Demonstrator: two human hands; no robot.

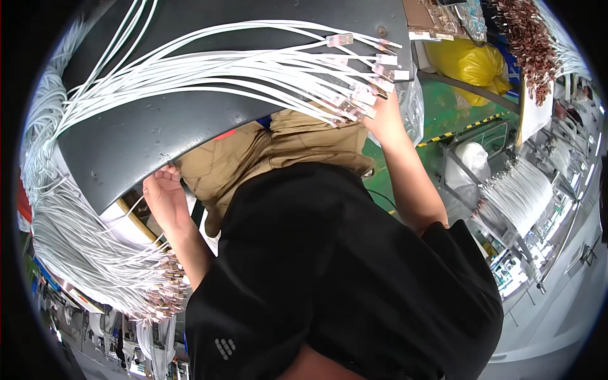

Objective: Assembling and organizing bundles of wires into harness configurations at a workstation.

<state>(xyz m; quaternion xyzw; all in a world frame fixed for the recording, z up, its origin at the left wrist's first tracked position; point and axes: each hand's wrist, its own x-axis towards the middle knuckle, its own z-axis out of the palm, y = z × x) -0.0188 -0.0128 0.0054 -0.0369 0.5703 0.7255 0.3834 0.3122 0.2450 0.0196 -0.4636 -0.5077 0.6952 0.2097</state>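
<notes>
White cables [209, 66] are lying in a loose bundle across the dark desk [120, 149], their plugs [347, 106] fanning out toward its right end. My right hand [384, 120] is reaching up among those plugs, its fingers mostly hiding behind them. My left hand [168, 195] is hovering at the front edge, fingers curling close together. Whether either hand's fingers are pinching anything, I cannot fairly tell from this angle. Brown trousers [228, 155] are showing below the edge. Left side: a thicker cable mass [82, 253] is drooping, its copper-toned ends bunching. Far right: a yellow bag [472, 66] is sitting near green floor [437, 104].
</notes>
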